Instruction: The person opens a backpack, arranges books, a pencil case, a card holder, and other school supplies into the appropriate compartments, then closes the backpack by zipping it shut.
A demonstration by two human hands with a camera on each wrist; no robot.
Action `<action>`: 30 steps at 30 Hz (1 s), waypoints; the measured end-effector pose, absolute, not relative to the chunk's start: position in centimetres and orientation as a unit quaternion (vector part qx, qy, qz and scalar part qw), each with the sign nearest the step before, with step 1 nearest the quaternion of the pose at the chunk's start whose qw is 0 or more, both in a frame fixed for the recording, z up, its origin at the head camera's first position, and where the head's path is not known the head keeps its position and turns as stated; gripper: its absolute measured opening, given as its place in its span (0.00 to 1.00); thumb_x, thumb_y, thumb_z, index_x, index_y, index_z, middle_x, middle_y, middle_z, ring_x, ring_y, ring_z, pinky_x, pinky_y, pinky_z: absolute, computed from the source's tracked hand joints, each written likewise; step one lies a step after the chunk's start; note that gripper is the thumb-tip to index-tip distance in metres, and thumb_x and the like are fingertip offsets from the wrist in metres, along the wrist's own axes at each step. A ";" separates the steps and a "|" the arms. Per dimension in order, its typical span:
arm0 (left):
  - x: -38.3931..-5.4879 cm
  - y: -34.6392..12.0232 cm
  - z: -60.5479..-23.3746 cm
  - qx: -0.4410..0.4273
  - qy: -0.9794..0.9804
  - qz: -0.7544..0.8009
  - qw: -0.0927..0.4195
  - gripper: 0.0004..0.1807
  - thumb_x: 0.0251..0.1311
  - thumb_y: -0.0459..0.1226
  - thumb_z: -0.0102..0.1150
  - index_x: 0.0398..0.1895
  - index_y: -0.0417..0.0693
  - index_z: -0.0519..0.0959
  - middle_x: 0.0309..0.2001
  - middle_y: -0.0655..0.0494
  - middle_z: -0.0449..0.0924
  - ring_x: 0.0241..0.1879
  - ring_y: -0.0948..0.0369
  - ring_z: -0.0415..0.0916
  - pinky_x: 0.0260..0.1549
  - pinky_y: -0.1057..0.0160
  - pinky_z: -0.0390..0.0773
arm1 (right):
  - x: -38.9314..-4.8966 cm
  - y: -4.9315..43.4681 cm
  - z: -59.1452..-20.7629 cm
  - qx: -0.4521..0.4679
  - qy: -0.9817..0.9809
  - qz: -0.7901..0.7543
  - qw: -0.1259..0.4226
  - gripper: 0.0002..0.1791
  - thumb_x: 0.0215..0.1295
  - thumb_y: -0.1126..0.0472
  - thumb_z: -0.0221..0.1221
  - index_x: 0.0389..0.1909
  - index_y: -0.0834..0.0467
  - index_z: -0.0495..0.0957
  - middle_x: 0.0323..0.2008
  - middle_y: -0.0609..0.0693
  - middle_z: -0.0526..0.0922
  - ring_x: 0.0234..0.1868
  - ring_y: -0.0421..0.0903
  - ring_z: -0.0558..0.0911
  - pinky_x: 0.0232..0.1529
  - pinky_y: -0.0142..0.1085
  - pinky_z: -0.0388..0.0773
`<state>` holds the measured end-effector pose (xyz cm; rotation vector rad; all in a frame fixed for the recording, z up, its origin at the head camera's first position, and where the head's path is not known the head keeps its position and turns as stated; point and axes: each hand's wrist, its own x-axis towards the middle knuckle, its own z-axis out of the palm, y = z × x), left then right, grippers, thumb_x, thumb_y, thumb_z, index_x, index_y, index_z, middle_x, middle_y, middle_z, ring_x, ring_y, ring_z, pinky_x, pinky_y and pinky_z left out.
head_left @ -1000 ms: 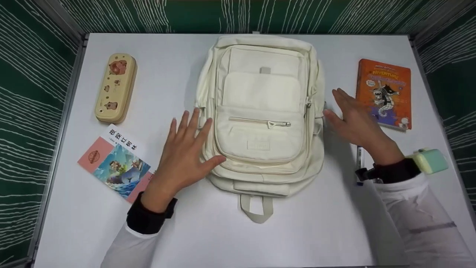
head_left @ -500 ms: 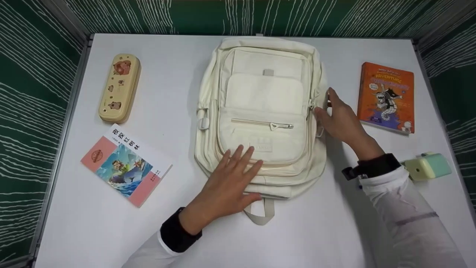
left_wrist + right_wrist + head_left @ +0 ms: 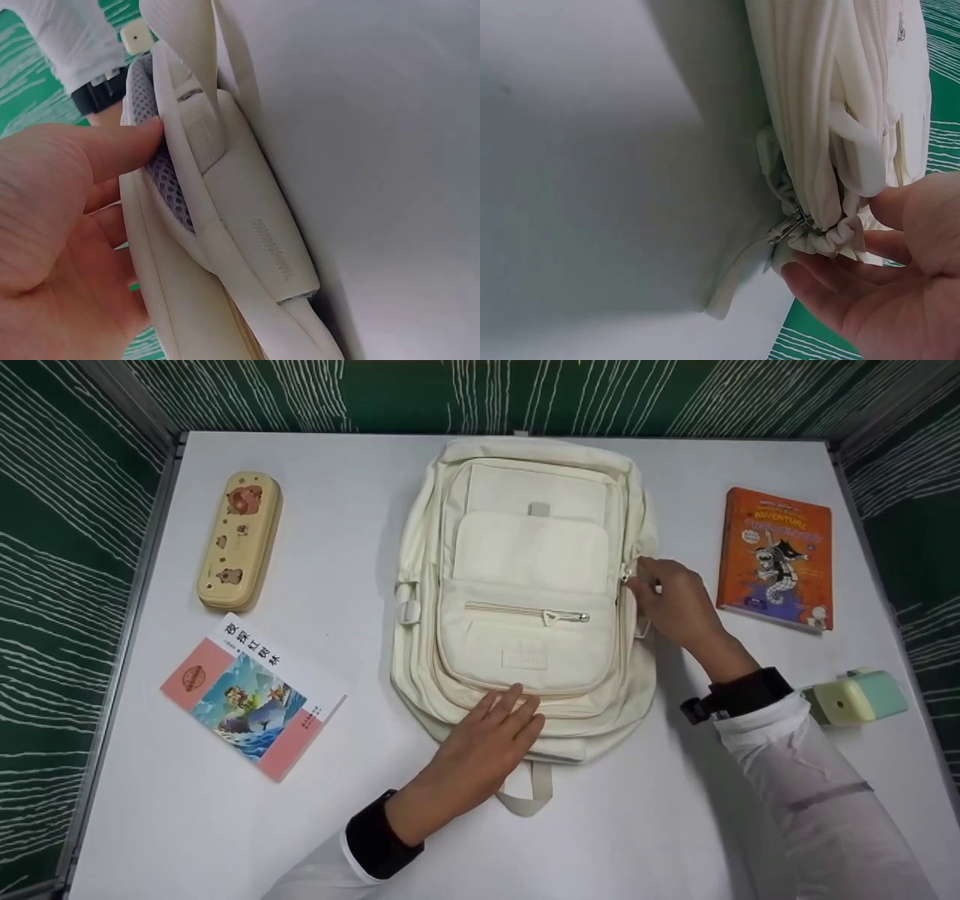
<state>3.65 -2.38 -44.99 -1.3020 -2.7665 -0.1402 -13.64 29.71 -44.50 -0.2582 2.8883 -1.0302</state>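
Observation:
A cream backpack (image 3: 532, 547) lies front side up on the white table, its carry loop (image 3: 531, 802) toward the person. My left hand (image 3: 480, 757) rests on the near end of the bag with its fingers extended. In the left wrist view, the thumb lies beside grey mesh padding (image 3: 166, 184). At the bag's right side, my right hand (image 3: 679, 604) has curled fingers and pinches a zipper pull (image 3: 627, 575) on the side seam. The right wrist view shows that hand's fingertips by a gathered side pocket (image 3: 829, 241) and a pale strap loop (image 3: 862, 161).
A yellow pencil case (image 3: 238, 540) and a pink-and-blue book (image 3: 251, 697) lie left of the bag. To the right are an orange book (image 3: 776, 559) and a green-yellow small box (image 3: 859, 697) near the right sleeve. Green panels (image 3: 397, 397) border the table.
My left hand has moved from the bag's left side to its near end. My right hand has come leftward to the bag's side, and its fingers have closed at the zipper pull.

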 end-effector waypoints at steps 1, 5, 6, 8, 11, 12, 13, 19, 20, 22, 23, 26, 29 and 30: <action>3.7 -2.4 -45.0 -0.427 -0.902 -0.044 0.043 0.29 0.65 0.30 0.68 0.69 0.46 0.75 0.73 0.47 0.72 0.75 0.49 0.64 0.72 0.52 0.65 | -13.6 29.7 -44.6 -0.088 0.938 -0.334 0.020 0.17 0.79 0.63 0.58 0.56 0.75 0.79 0.59 0.73 0.78 0.55 0.66 0.79 0.50 0.55 0.73; 3.7 -2.4 -45.2 -0.430 -0.901 -0.030 0.052 0.30 0.64 0.30 0.69 0.70 0.45 0.75 0.73 0.47 0.72 0.75 0.49 0.65 0.72 0.53 0.66 | -13.6 29.8 -44.9 -0.113 0.943 -0.312 -0.035 0.08 0.75 0.70 0.58 0.45 0.71 0.83 0.34 0.65 0.81 0.35 0.57 0.77 0.38 0.43 0.70; 3.7 -2.4 -45.2 -0.431 -0.900 -0.024 0.055 0.30 0.65 0.30 0.69 0.70 0.45 0.75 0.73 0.47 0.72 0.75 0.50 0.65 0.71 0.54 0.67 | -13.7 29.8 -44.9 -0.120 0.943 -0.306 -0.048 0.06 0.74 0.71 0.58 0.39 0.69 0.83 0.30 0.63 0.80 0.31 0.54 0.74 0.35 0.40 0.67; 3.8 -2.5 -45.3 -0.434 -0.899 -0.014 0.064 0.28 0.66 0.31 0.68 0.70 0.45 0.75 0.73 0.47 0.72 0.74 0.50 0.67 0.71 0.54 0.68 | -13.7 29.9 -45.0 -0.130 0.945 -0.293 -0.068 0.07 0.71 0.74 0.58 0.31 0.65 0.80 0.25 0.58 0.77 0.27 0.50 0.70 0.31 0.35 0.62; 3.9 -2.7 -45.4 -0.437 -0.895 -0.005 0.089 0.26 0.67 0.31 0.67 0.68 0.45 0.77 0.71 0.47 0.74 0.71 0.52 0.71 0.69 0.56 0.70 | -13.7 30.0 -45.1 -0.136 0.945 -0.286 -0.083 0.09 0.68 0.75 0.59 0.29 0.62 0.80 0.24 0.56 0.79 0.27 0.47 0.70 0.30 0.30 0.60; 3.9 -2.7 -45.5 -0.437 -0.894 -0.006 0.099 0.25 0.67 0.30 0.67 0.67 0.45 0.77 0.70 0.47 0.75 0.70 0.53 0.73 0.68 0.56 0.71 | -13.6 30.1 -45.1 -0.138 0.945 -0.283 -0.084 0.09 0.68 0.75 0.59 0.29 0.62 0.80 0.23 0.56 0.80 0.26 0.47 0.70 0.30 0.30 0.60; 3.8 -2.8 -45.5 -0.436 -0.893 -0.009 0.109 0.24 0.66 0.30 0.67 0.66 0.45 0.78 0.69 0.47 0.76 0.68 0.53 0.75 0.67 0.57 0.72 | -13.6 30.1 -45.1 -0.138 0.946 -0.282 -0.085 0.09 0.68 0.75 0.59 0.28 0.62 0.80 0.23 0.56 0.81 0.26 0.47 0.70 0.30 0.29 0.61; 3.6 -3.6 -45.6 -0.429 -0.893 -0.033 0.135 0.23 0.61 0.29 0.71 0.60 0.44 0.81 0.65 0.48 0.80 0.61 0.55 0.80 0.64 0.57 0.75 | -13.1 30.4 -45.2 -0.145 0.945 -0.280 -0.084 0.13 0.69 0.75 0.60 0.24 0.61 0.76 0.19 0.53 0.75 0.24 0.45 0.68 0.27 0.28 0.58; 3.6 -3.8 -45.6 -0.428 -0.893 -0.034 0.134 0.23 0.61 0.28 0.71 0.60 0.44 0.81 0.64 0.48 0.80 0.61 0.54 0.80 0.64 0.57 0.75 | -12.9 30.5 -45.2 -0.148 0.946 -0.276 -0.083 0.14 0.69 0.75 0.60 0.23 0.61 0.75 0.18 0.52 0.73 0.23 0.45 0.67 0.26 0.29 0.57; 3.4 -4.1 -45.6 -0.427 -0.894 -0.030 0.131 0.23 0.61 0.29 0.72 0.60 0.45 0.81 0.64 0.49 0.80 0.60 0.54 0.79 0.64 0.56 0.75 | -12.6 30.5 -45.1 -0.151 0.947 -0.272 -0.079 0.15 0.69 0.74 0.60 0.23 0.60 0.74 0.18 0.52 0.71 0.23 0.45 0.66 0.27 0.31 0.57; 3.3 -4.3 -45.6 -0.427 -0.894 -0.028 0.128 0.24 0.60 0.29 0.72 0.60 0.44 0.81 0.64 0.49 0.80 0.60 0.54 0.79 0.64 0.56 0.75 | -12.5 30.5 -45.0 -0.151 0.948 -0.271 -0.074 0.14 0.70 0.74 0.60 0.23 0.61 0.75 0.18 0.53 0.71 0.22 0.46 0.67 0.27 0.32 0.58; 3.1 -4.9 -45.4 -0.427 -0.896 -0.025 0.114 0.24 0.60 0.29 0.72 0.61 0.43 0.82 0.64 0.48 0.80 0.61 0.52 0.79 0.65 0.55 0.74 | -11.8 30.6 -44.8 -0.134 0.949 -0.279 -0.054 0.07 0.71 0.72 0.61 0.32 0.67 0.86 0.25 0.62 0.82 0.26 0.52 0.78 0.31 0.37 0.69; 2.8 -5.5 -45.2 -0.425 -0.900 -0.031 0.097 0.25 0.58 0.27 0.73 0.60 0.42 0.82 0.64 0.47 0.80 0.62 0.51 0.78 0.65 0.54 0.74 | -11.2 30.6 -44.7 -0.129 0.952 -0.274 -0.032 0.09 0.72 0.71 0.60 0.43 0.70 0.87 0.35 0.69 0.86 0.35 0.61 0.84 0.36 0.47 0.76; 2.7 -5.8 -45.1 -0.423 -0.901 -0.035 0.092 0.25 0.57 0.26 0.73 0.60 0.42 0.82 0.64 0.47 0.80 0.63 0.51 0.78 0.65 0.54 0.74 | -10.9 30.6 -44.7 -0.133 0.953 -0.270 -0.032 0.09 0.72 0.71 0.60 0.46 0.71 0.87 0.38 0.69 0.86 0.38 0.63 0.84 0.38 0.50 0.78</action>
